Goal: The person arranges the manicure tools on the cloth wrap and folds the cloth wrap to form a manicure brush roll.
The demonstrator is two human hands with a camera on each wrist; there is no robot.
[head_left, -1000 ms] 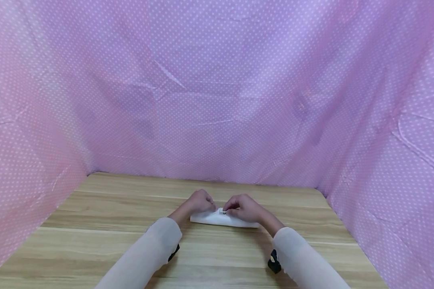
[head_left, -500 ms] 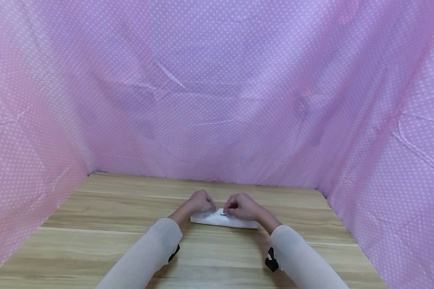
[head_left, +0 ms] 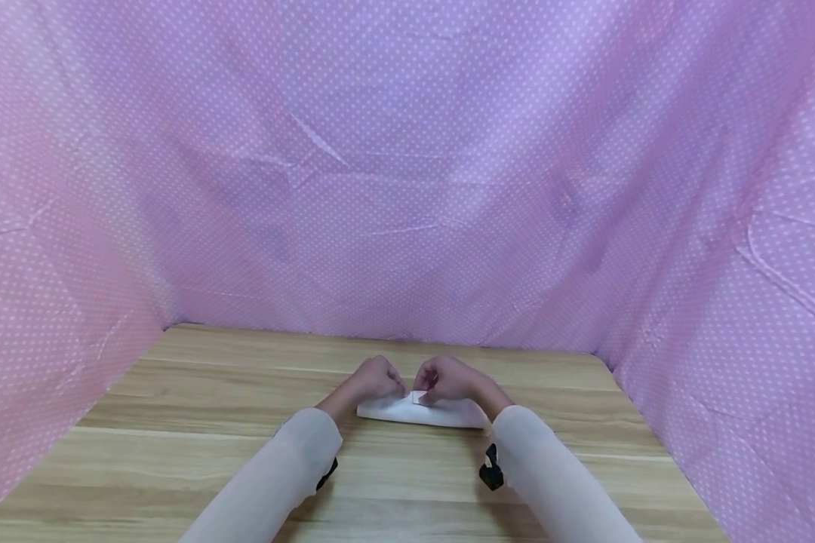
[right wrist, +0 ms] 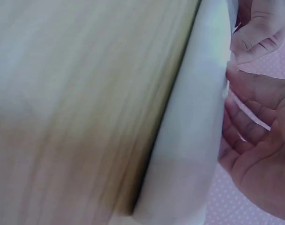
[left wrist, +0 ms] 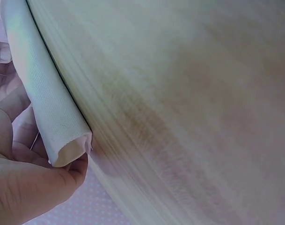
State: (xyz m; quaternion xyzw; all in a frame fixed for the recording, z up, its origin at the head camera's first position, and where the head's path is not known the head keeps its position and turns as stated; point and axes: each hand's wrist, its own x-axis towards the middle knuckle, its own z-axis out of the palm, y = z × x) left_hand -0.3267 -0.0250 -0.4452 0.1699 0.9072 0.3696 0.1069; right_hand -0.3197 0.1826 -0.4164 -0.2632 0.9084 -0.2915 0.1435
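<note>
A white, fine-ribbed cloth (head_left: 394, 411), rolled into a hollow tube, lies crosswise on the table; its open end shows in the left wrist view. My left hand (head_left: 378, 379) grips its left part, with the thumb and fingers curled about the roll (left wrist: 48, 84). At the middle of its far edge sits a small white square tag (head_left: 418, 397) with a thin dark outline. My right hand (head_left: 448, 379) pinches at this tag, the fingertips (right wrist: 233, 77) against the roll's edge. What lies under the right fingers is hidden.
The wood-grain table (head_left: 244, 467) reaches back to a pink dotted curtain (head_left: 407, 226), which hangs behind and on both sides. A black wrist device (head_left: 491, 469) shows under the right sleeve (head_left: 550, 467).
My right hand and forearm have shifted slightly left and up, and the fingers have parted somewhat from the thumb. More of the tag shows. The left hand and the cloth stay nearly still.
</note>
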